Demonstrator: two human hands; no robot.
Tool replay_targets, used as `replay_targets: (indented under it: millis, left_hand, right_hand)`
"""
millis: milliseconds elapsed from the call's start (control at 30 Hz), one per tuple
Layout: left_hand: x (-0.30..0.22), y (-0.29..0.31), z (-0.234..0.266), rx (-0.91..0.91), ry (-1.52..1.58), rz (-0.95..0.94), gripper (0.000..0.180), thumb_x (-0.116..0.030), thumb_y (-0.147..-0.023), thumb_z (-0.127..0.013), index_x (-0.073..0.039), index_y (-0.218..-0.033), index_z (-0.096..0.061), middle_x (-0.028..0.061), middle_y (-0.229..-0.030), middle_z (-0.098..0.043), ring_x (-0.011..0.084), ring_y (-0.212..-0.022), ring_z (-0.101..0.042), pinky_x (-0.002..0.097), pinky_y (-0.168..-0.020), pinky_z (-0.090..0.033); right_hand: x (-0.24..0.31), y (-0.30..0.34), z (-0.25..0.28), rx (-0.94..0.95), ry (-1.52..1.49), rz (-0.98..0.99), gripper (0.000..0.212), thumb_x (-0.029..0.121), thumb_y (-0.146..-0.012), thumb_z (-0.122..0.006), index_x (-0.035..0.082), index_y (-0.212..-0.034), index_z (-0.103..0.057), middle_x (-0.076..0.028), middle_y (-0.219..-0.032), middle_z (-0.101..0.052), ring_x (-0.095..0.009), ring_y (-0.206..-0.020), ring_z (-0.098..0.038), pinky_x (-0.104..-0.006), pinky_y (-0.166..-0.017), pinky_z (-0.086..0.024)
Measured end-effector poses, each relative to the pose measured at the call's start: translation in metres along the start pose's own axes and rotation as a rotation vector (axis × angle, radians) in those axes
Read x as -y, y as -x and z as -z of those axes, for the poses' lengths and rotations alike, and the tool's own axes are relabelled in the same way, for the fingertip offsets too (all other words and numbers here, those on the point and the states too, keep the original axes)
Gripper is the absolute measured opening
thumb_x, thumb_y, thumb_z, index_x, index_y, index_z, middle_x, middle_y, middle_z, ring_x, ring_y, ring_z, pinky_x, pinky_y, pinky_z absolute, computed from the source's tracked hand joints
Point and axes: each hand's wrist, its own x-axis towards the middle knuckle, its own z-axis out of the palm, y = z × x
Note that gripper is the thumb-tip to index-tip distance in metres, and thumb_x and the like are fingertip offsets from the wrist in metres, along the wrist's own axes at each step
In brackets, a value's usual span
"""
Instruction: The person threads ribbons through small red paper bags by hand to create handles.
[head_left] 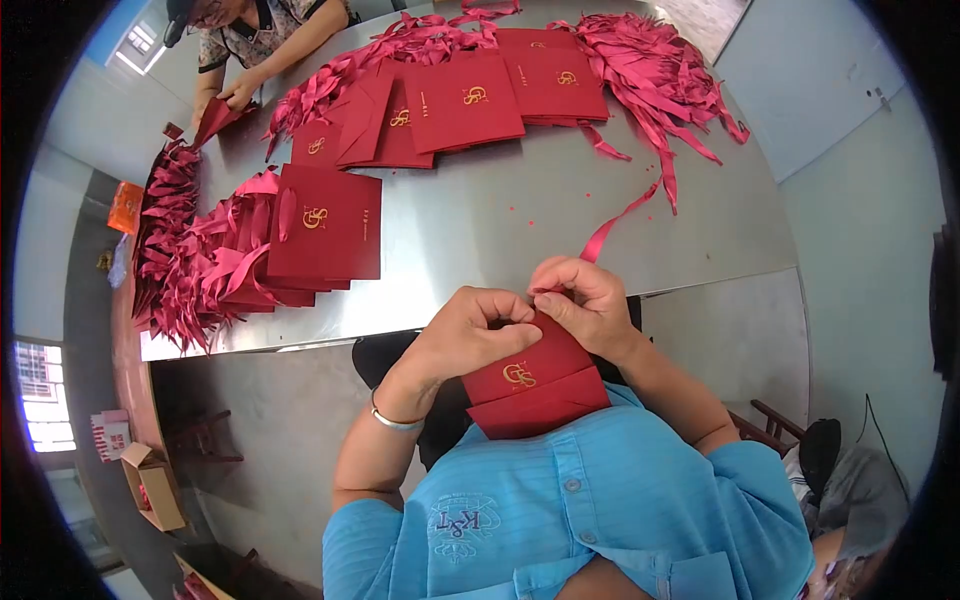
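A dark red paper gift bag [545, 358] with a gold emblem rests against my body, below the table's near edge. At its upper rim my left hand [472, 335] is closed, thumb and fingers pinched together. Just beside it, my right hand [588, 303] pinches a pink-red ribbon [612, 225] at the same rim. One end of the ribbon trails from the right hand onto the table. My fingers hide where the ribbon meets the bag, so whether it is threaded through cannot be seen.
On the metal table [450, 240] lie flat red bags [465, 105] and a ribbon heap [655, 75]. Bags with ribbon handles [335, 225] are stacked at the left. Across the table, a co-worker's hands [238, 92] hold another red bag. A cardboard box [155, 485] stands at lower left.
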Motion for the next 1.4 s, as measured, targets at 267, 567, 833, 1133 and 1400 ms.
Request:
replay_targets:
  millis: [267,567,833,1133,1400]
  left_hand:
    - [0.002,0.003,-0.005,-0.103,-0.154,-0.033,0.01,0.0,-0.082,-0.072,0.001,-0.089,-0.065,-0.0023,-0.078,-0.063,0.0031,-0.071,-0.054,0.02,-0.063,-0.046]
    - [-0.001,0.004,-0.006,-0.109,-0.134,-0.052,0.016,0.004,-0.081,-0.072,0.003,-0.095,-0.066,-0.0005,-0.081,-0.065,0.0043,-0.073,-0.056,0.0207,-0.064,-0.048]
    - [0.0,0.004,-0.007,-0.138,-0.155,-0.025,0.017,0.004,-0.08,-0.073,0.003,-0.096,-0.066,0.0007,-0.084,-0.067,0.0046,-0.077,-0.058,0.0212,-0.068,-0.05]
    - [-0.005,0.003,-0.011,-0.153,-0.278,-0.08,0.014,0.004,-0.088,-0.058,0.005,-0.099,-0.066,0.0017,-0.084,-0.067,0.0049,-0.077,-0.058,0.0217,-0.068,-0.049]
    - [-0.006,0.001,-0.018,-0.249,-0.492,-0.118,0.014,0.004,-0.089,-0.056,0.006,-0.1,-0.066,0.004,-0.085,-0.069,0.0063,-0.077,-0.059,0.023,-0.069,-0.05]
  right_hand:
    - [0.026,-0.012,0.014,-0.024,0.209,0.179,0.011,-0.004,-0.086,-0.064,-0.001,-0.096,-0.064,-0.009,-0.094,-0.065,-0.017,-0.084,-0.062,-0.0287,-0.073,-0.05]
    - [0.064,-0.01,0.01,0.088,0.726,0.396,0.017,-0.005,-0.071,-0.074,0.003,-0.085,-0.067,-0.01,-0.082,-0.067,-0.023,-0.066,-0.063,-0.0316,-0.057,-0.049]
    - [0.061,-0.006,0.0,0.072,0.712,0.403,0.019,-0.004,-0.062,-0.072,0.007,-0.075,-0.063,-0.005,-0.069,-0.063,-0.02,-0.057,-0.061,-0.0297,-0.05,-0.048]
    - [0.064,-0.003,-0.008,0.096,1.005,0.375,0.018,-0.003,-0.065,-0.07,0.008,-0.071,-0.058,-0.004,-0.065,-0.058,-0.021,-0.054,-0.058,-0.0314,-0.048,-0.046]
    - [0.068,0.002,-0.023,0.124,1.247,0.242,0.016,0.005,-0.07,-0.072,0.008,-0.073,-0.057,-0.005,-0.069,-0.057,-0.023,-0.06,-0.059,-0.0338,-0.052,-0.047]
